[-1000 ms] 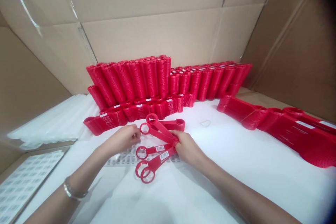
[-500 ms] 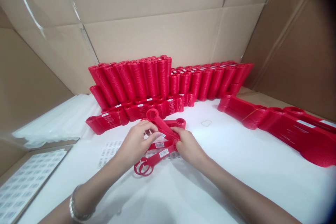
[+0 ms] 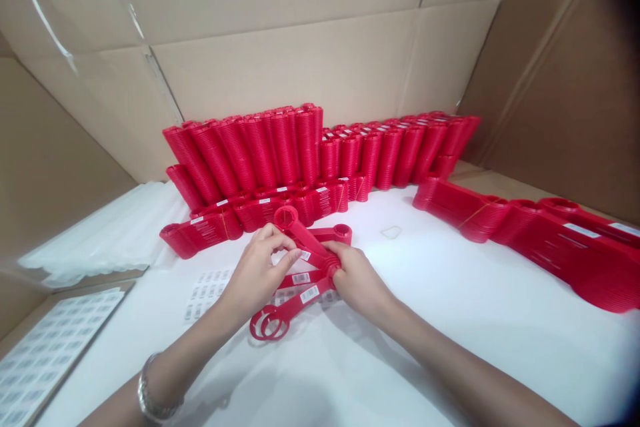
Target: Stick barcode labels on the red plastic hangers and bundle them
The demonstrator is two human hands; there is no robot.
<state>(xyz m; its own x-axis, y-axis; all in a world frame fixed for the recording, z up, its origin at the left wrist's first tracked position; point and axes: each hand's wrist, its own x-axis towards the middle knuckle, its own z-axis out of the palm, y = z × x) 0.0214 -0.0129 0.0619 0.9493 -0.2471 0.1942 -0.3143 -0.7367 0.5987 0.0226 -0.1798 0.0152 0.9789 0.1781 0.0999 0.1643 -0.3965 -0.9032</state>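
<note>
My right hand [image 3: 361, 280] grips a fanned bunch of red plastic strips [image 3: 313, 240] with ringed ends, thumb on top near the joined ends. Two lower strips carry white barcode labels [image 3: 309, 293], and their ringed ends [image 3: 270, 322] point toward me. My left hand [image 3: 263, 263] reaches in from the left, its thumb and forefinger nearly together at a small white label [image 3: 305, 255] on a strip in the middle of the fan. Its other fingers curl behind. Beneath the fan lies a sheet of barcode labels [image 3: 205, 290], partly covered by my left hand and the strips.
Tall stacks of red strips [image 3: 260, 153] stand along the back cardboard wall [image 3: 300, 67]. Banded bundles [image 3: 205, 233] lie before them, with more bundles [image 3: 540, 240] at right. White plastic bags [image 3: 100, 233] and a label sheet [image 3: 55, 347] are at left. A rubber band [image 3: 391, 232] lies on the table.
The view has shifted slightly. My left thumb and forefinger stay at the white label, which now looks flatter against the strip. My right hand keeps its grip on the fan.
</note>
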